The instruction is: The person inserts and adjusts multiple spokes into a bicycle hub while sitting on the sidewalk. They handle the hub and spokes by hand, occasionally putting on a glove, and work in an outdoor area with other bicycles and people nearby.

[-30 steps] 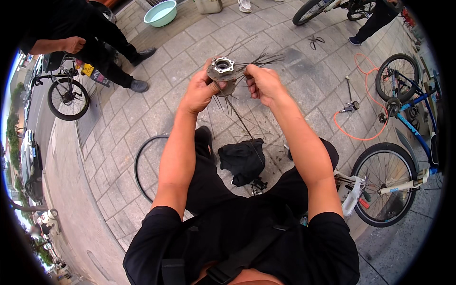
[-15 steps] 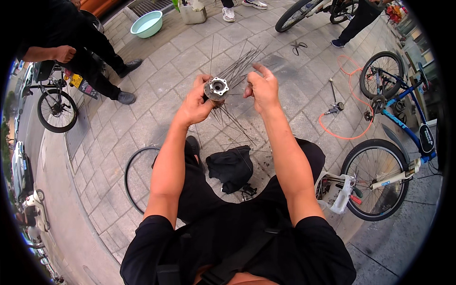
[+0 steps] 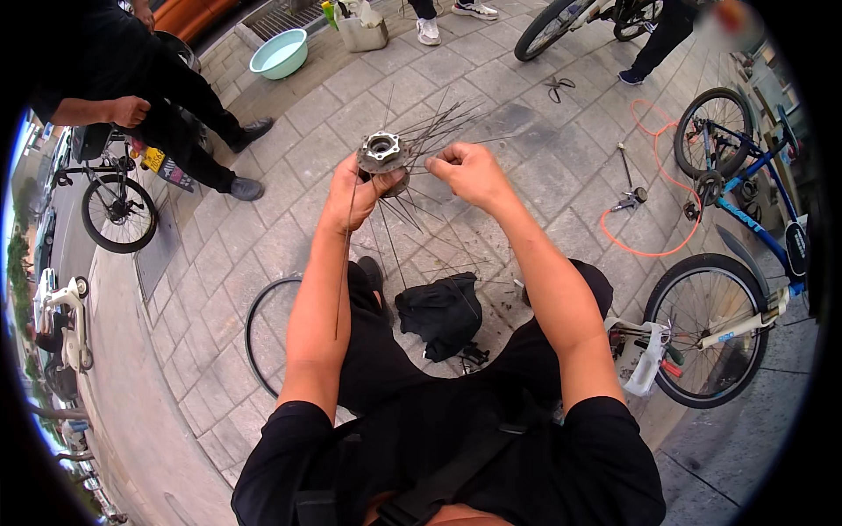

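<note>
A metal bicycle hub [image 3: 379, 163] with a star-shaped silver face stands upright in my left hand [image 3: 347, 200], whose fingers and thumb wrap round its barrel. Long thin spokes [image 3: 431, 124] fan out from its flanges, most toward the far right and some hanging below. One spoke runs down along my left forearm. Close by on the right, my right hand [image 3: 470, 175] is closed in a pinch at a spoke beside the hub; the exact grip is small to see. Under my hands, a black cloth [image 3: 438, 317] lies on the paving between my legs.
A thin black hoop [image 3: 249, 331] lies by my left leg. To the right are an orange hose [image 3: 614, 242], a pump [image 3: 633, 198] and a blue bicycle [image 3: 747, 216] on its side. Scissors [image 3: 559, 89] and a green basin [image 3: 279, 54] are farther off. A person stands at far left.
My right hand has come down and in toward the hub, its raised finger now folded into a pinch. The hub has tilted and the spokes have shifted, one now lying along my left forearm.
</note>
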Demonstrator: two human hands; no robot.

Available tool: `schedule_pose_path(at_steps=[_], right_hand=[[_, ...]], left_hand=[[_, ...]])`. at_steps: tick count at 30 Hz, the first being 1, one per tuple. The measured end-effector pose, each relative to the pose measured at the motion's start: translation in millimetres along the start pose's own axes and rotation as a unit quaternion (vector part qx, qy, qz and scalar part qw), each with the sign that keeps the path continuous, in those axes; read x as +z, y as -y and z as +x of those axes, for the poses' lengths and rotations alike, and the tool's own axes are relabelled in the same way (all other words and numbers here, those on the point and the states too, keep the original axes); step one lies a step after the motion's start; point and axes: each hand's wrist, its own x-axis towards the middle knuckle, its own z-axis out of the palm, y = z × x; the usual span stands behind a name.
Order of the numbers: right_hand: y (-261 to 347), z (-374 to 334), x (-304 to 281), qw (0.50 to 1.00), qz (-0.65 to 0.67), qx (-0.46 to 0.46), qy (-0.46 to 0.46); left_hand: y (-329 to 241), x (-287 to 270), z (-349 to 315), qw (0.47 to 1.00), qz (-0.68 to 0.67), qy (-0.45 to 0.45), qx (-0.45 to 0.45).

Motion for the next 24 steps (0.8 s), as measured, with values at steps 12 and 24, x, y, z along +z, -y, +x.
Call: schedule_pose_path(at_steps=[12,24], right_hand=[[9,16,0,0.997,-0.010,-0.074,0.001],[5,23,15,0.995,0.081,0.043,-0.043]], left_hand=[[8,4,2,0.999,-0.003,0.024,-0.031],[33,-6,10,0.995,0.015,0.086,0.044]])
